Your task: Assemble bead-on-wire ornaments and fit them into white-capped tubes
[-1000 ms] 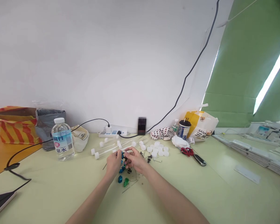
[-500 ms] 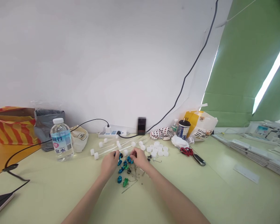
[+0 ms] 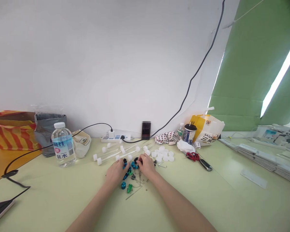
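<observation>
My left hand [image 3: 117, 172] rests on the table at the left edge of a pile of small parts, thumb stretched out over the blue ones and apart from the fingers. My right hand [image 3: 146, 163] is at the pile's far right side, fingers closed in a pinch at a small black part [image 3: 136, 159]. Between the hands lie shiny blue pieces [image 3: 133, 165]. Closer to me are a blue piece [image 3: 123, 185], a green piece [image 3: 130, 188] and thin metal rods [image 3: 133, 194]. Another black part [image 3: 133, 177] lies mid-pile. My hands cover some of the parts.
Behind the hands lie clear tubes with white end caps [image 3: 99, 161] and loose white discs [image 3: 166, 158]. A large water bottle [image 3: 63, 145] stands left; red-handled scissors [image 3: 192, 156], a dark folding tool [image 3: 205, 164] and a patterned cup [image 3: 189, 133] are right. A power strip [image 3: 114, 139] lies by the wall.
My left hand has moved slightly right and nearer me, its thumb now spread over the blue pieces. A black part now shows at my right fingertips.
</observation>
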### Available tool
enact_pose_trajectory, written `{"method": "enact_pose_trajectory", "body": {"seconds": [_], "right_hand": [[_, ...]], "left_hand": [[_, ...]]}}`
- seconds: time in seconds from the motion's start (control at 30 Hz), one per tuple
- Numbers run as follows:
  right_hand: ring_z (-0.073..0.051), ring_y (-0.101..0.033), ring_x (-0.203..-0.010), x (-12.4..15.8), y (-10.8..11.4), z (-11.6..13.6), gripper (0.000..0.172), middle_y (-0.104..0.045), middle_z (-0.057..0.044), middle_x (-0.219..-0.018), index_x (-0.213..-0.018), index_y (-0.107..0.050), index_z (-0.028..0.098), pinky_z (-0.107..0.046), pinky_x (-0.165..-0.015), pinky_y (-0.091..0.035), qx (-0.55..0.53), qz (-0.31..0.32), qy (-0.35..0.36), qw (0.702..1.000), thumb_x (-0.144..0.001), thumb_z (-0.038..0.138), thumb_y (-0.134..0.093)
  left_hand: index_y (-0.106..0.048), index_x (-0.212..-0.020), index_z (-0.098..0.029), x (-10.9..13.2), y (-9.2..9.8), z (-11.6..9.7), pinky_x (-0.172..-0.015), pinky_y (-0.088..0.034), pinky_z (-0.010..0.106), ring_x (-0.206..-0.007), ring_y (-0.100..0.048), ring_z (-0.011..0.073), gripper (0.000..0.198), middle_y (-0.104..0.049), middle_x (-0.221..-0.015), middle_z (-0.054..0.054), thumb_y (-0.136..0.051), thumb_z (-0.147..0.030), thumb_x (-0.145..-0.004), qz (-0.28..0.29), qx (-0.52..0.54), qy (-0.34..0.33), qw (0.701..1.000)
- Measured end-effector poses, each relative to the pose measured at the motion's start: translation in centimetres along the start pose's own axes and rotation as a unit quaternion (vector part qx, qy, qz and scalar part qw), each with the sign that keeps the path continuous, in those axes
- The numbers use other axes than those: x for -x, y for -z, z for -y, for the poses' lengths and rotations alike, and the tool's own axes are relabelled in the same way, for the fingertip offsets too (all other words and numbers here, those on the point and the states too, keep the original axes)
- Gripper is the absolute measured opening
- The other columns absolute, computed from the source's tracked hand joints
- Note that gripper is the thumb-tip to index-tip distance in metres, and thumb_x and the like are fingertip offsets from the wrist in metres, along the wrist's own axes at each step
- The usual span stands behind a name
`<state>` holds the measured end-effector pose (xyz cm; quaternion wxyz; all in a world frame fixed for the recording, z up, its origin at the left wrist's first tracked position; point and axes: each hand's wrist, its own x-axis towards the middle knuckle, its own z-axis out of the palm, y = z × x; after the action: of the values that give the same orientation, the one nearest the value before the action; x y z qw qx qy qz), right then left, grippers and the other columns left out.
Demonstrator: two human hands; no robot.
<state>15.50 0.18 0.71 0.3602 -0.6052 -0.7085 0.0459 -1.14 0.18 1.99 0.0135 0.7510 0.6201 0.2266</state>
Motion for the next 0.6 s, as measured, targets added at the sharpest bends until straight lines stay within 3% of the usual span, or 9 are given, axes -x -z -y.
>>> {"method": "enact_pose_trajectory", "body": {"seconds": [0.17, 0.23, 0.4, 0.5, 0.6], "right_hand": [[-0.017, -0.051, -0.076, 0.2, 0.3, 0.2, 0.013, -0.057, -0.003, -0.083, -0.079, -0.055, 0.02, -0.027, -0.069, -0.035, -0.017, -0.059, 0.014, 0.998, -0.084, 0.025, -0.045], [-0.018, -0.05, -0.081, 0.1, 0.6, 0.1, 0.017, -0.057, -0.004, -0.084, -0.08, -0.055, 0.02, -0.028, -0.072, -0.035, -0.029, -0.099, 0.013, 0.995, -0.086, 0.025, -0.041], [-0.021, -0.046, -0.086, -0.7, 1.5, -0.7, 0.023, -0.057, -0.007, -0.083, -0.081, -0.055, 0.018, -0.031, -0.078, -0.034, -0.054, -0.201, -0.036, 0.977, -0.088, 0.025, -0.035], [-0.021, -0.046, -0.086, -1.1, 2.2, -2.0, 0.024, -0.057, -0.008, -0.085, -0.083, -0.054, 0.017, -0.032, -0.078, -0.034, -0.05, -0.256, -0.065, 0.963, -0.089, 0.025, -0.033], [-0.021, -0.047, -0.088, -0.6, 3.2, -3.9, 0.023, -0.058, -0.008, -0.088, -0.086, -0.055, 0.017, -0.033, -0.079, -0.033, -0.004, -0.264, -0.063, 0.962, -0.088, 0.025, -0.034]], "left_hand": [[-0.048, -0.08, -0.018, -0.1, 0.0, -0.6, -0.068, -0.04, 0.032, -0.081, -0.054, 0.0232, 0.035, -0.056, -0.081, 0.007, -0.032, -0.048, -0.084, -0.097, 0.002, -0.076, 0.992], [-0.051, -0.086, -0.018, -0.1, 0.2, -1.2, -0.074, -0.04, 0.035, -0.086, -0.053, 0.0237, 0.036, -0.055, -0.089, 0.008, -0.032, -0.049, -0.084, -0.111, 0.009, -0.107, 0.988], [-0.047, -0.119, -0.026, 1.8, 1.7, -3.0, -0.09, -0.037, 0.043, -0.112, -0.045, 0.0271, 0.046, -0.045, -0.126, 0.009, -0.036, -0.052, -0.083, -0.029, 0.047, -0.219, 0.974], [-0.03, -0.135, -0.035, 4.4, 2.4, -3.3, -0.101, -0.021, 0.053, -0.129, -0.026, 0.0327, 0.058, -0.026, -0.144, 0.005, -0.039, -0.054, -0.081, 0.035, 0.029, -0.33, 0.943], [-0.02, -0.137, -0.041, 6.4, 2.4, -2.8, -0.105, -0.008, 0.056, -0.133, -0.02, 0.0316, 0.058, -0.019, -0.147, -0.001, -0.038, -0.051, -0.083, 0.082, 0.009, -0.396, 0.914]]}}
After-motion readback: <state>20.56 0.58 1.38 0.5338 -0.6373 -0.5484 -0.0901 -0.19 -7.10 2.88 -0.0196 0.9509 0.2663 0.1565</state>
